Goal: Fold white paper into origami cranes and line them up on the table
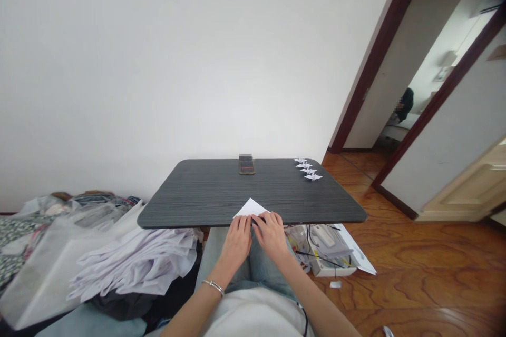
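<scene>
A white sheet of paper (pixel 252 207), its visible part a triangle with the point facing away from me, lies at the near edge of the dark table (pixel 197 189). My left hand (pixel 238 238) presses on its near left part, fingers close together. Beside it, my right hand (pixel 271 233) grips the near right part with fingers bent and thumb toward the middle. Both hands cover the paper's near edge. At the far right of the table stand several folded white paper cranes (pixel 313 176) in a row.
A phone-like dark object (pixel 247 165) stands at the table's back edge, against the white wall. Folded white cloth (pixel 138 260) and plastic lie at left. A white box (pixel 334 268) of odds and ends sits on the wooden floor at right. A person (pixel 404 105) appears through the doorway.
</scene>
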`<action>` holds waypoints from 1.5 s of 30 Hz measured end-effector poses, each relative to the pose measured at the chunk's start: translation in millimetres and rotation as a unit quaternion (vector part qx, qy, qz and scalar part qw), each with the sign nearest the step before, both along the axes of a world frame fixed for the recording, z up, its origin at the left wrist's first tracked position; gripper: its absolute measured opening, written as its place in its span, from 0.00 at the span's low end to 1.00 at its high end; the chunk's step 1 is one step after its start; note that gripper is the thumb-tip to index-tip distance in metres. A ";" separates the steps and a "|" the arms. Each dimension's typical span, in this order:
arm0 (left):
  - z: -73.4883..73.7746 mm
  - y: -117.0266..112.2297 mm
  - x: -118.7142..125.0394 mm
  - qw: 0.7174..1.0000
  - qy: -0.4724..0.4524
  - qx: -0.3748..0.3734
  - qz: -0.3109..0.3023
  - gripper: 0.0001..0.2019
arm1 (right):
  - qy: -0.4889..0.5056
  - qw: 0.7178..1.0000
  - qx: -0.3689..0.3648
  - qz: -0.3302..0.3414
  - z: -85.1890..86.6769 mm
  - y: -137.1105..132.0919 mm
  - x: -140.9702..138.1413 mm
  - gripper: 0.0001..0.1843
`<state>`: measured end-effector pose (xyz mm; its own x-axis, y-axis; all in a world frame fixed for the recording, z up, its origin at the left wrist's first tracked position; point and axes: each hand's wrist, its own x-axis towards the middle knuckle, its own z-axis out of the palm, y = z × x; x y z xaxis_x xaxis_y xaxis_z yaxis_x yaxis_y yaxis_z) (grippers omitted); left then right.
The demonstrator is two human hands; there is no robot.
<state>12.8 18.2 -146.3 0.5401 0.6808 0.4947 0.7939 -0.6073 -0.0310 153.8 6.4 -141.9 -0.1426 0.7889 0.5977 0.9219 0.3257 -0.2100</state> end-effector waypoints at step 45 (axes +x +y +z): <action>11.7 -8.8 -15.9 0.996 -0.001 0.010 0.083 0.23 | 0.040 0.994 0.070 -0.074 -7.3 -6.4 38.6 0.12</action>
<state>-3.1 9.4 -134.6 0.4191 0.7511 0.5101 0.8838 -0.4662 -0.0397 192.4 0.0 -149.1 0.0221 0.7065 0.7074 0.9438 0.2186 -0.2478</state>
